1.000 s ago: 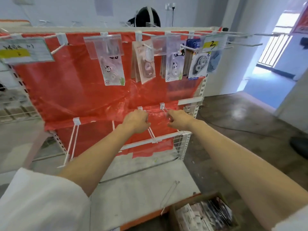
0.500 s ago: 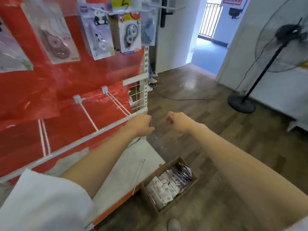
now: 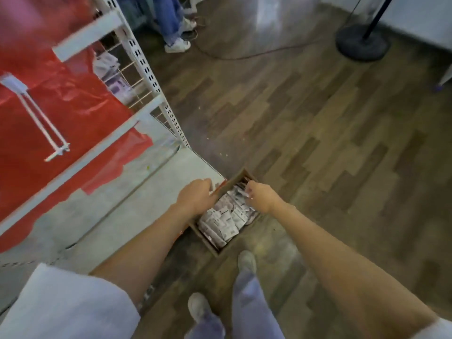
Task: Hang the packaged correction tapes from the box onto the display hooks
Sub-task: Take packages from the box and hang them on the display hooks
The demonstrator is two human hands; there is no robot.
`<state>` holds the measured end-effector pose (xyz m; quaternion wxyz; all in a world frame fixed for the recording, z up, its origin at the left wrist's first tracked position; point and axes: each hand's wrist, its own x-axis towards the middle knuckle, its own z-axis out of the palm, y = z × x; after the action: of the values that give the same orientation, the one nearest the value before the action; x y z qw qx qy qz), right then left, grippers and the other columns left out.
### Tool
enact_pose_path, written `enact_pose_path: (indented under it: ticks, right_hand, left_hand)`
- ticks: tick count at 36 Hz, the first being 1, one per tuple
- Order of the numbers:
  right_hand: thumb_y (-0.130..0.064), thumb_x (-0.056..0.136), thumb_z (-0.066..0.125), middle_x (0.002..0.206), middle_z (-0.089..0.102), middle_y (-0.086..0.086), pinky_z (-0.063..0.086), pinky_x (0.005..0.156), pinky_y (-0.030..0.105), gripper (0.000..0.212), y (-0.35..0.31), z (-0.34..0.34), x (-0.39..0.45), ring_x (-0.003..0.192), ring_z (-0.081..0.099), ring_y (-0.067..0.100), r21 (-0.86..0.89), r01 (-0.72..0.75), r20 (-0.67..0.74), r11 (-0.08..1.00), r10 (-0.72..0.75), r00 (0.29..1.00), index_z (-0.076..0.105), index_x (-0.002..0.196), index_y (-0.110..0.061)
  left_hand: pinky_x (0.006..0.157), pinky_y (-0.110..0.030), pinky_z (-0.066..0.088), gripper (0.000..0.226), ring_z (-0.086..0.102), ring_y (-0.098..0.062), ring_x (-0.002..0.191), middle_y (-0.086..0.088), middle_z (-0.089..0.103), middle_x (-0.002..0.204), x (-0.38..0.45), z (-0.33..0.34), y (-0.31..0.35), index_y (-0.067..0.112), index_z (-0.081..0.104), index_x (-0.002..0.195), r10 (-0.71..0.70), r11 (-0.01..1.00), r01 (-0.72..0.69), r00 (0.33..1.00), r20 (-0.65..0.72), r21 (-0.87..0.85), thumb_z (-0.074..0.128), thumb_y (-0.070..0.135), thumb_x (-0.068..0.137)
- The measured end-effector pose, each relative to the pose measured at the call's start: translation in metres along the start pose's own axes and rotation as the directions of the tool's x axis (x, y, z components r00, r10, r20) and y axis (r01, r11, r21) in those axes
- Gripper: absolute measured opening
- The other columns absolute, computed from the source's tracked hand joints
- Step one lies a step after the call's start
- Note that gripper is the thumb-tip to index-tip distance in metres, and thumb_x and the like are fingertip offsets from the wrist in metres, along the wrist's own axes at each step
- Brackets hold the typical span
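Both hands dropped from rack to box [image 3: 221, 250]; grips blurred, cannot tell; fan base [image 3: 362, 45] well apart

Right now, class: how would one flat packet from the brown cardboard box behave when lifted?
Probably light and slightly floppy: the flat white packets lie thin and overlapped in the brown cardboard box. Possibly slippery, since the neighbouring packs look glossy. Blur hides finer detail.

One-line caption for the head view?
Both hands, left and right, reach into the floor box of packaged correction tapes.
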<state>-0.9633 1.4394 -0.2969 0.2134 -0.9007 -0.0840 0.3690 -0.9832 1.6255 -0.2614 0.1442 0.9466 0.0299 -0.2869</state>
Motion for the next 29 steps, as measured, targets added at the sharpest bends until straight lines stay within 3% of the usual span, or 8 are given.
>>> enact_pose_path:
  ticks: [3,9,13,16,21,25,29]
  right_hand:
    - [-0.016,0.095,0.052,0.118,0.056,0.015,0.043,0.092,0.034,0.042,0.025,0.022,0.017,0.116,0.053,0.03,0.05,-0.047,0.075,0.998,0.043,0.996,0.043,0.133,0.0]
    - [-0.017,0.092,0.053,0.119,0.06,0.013,0.045,0.088,0.033,0.031,0.052,0.061,0.047,0.109,0.057,0.03,0.147,-0.136,0.139,0.98,0.116,0.984,0.051,0.122,-0.008]
    - [-0.018,0.094,0.053,0.116,0.059,0.011,0.049,0.09,0.04,0.029,0.063,0.097,0.076,0.108,0.057,0.028,0.202,-0.143,0.183,0.969,0.107,0.977,0.048,0.122,-0.011]
    - [-0.017,0.093,0.055,0.117,0.06,0.011,0.048,0.091,0.036,0.03,0.071,0.132,0.106,0.108,0.057,0.027,0.234,-0.171,0.185,0.957,0.129,0.974,0.051,0.122,-0.009]
    - [-0.016,0.094,0.055,0.101,0.052,0.004,0.042,0.083,0.028,0.028,0.1,0.201,0.171,0.095,0.051,0.019,0.248,-0.179,0.183,0.952,0.136,0.974,0.051,0.12,-0.008]
    - [-0.017,0.094,0.055,0.105,0.054,0.007,0.048,0.088,0.035,0.022,0.126,0.241,0.219,0.103,0.056,0.025,0.232,-0.203,0.189,0.951,0.16,0.969,0.049,0.115,-0.01]
    - [-0.017,0.097,0.051,0.114,0.058,0.011,0.048,0.086,0.036,0.027,0.152,0.267,0.259,0.104,0.057,0.027,0.2,-0.228,0.185,0.953,0.192,0.964,0.048,0.122,-0.008]
  left_hand:
    - [0.081,-0.035,0.046,0.032,0.057,-0.029,0.102,-0.01,0.06,0.111,0.019,0.024,0.002,0.011,0.057,0.11,-0.042,0.999,0.043,0.998,0.047,-0.008,0.053,0.037,0.092]
    - [0.073,-0.032,0.04,0.024,0.057,-0.03,0.101,-0.011,0.061,0.11,0.045,0.071,-0.011,0.01,0.058,0.103,-0.075,0.997,0.077,0.995,0.072,-0.026,0.052,0.03,0.093]
    - [0.081,-0.035,0.045,0.023,0.058,-0.029,0.103,-0.012,0.062,0.111,0.064,0.111,-0.036,0.008,0.059,0.106,-0.109,0.993,0.114,0.989,0.103,-0.04,0.049,0.024,0.093]
    - [0.086,-0.037,0.047,0.024,0.057,-0.029,0.106,-0.011,0.062,0.114,0.091,0.151,-0.059,0.009,0.057,0.109,-0.115,0.991,0.123,0.982,0.149,-0.044,0.047,0.025,0.095]
    - [0.09,-0.038,0.044,0.028,0.054,-0.03,0.11,-0.015,0.057,0.117,0.16,0.227,-0.102,0.006,0.057,0.112,-0.108,0.993,0.097,0.973,0.206,0.061,0.046,0.026,0.096]
    - [0.088,-0.039,0.044,0.031,0.052,-0.032,0.111,-0.017,0.055,0.12,0.212,0.281,-0.125,0.005,0.054,0.117,-0.077,0.989,0.044,0.97,0.232,0.142,0.045,0.027,0.096]
    - [0.098,-0.041,0.041,0.046,0.039,-0.033,0.123,-0.016,0.042,0.133,0.256,0.332,-0.144,0.006,0.042,0.132,-0.008,0.964,-0.045,0.98,0.197,0.264,0.052,0.029,0.094]
